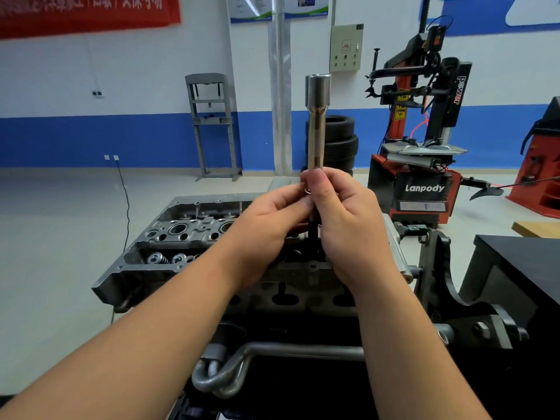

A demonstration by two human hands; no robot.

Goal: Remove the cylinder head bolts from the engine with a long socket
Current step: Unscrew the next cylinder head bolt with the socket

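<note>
On our left, the engine (188,237) lies below and just ahead of us, its cylinder head facing up. Our left hand (269,219) pinches something small at the base of the long socket (316,122); what it is we cannot tell. The socket stands upright, long axis vertical, wider end up. Our right hand (345,216) grips its lower end, nearer the bolt holes.
</note>
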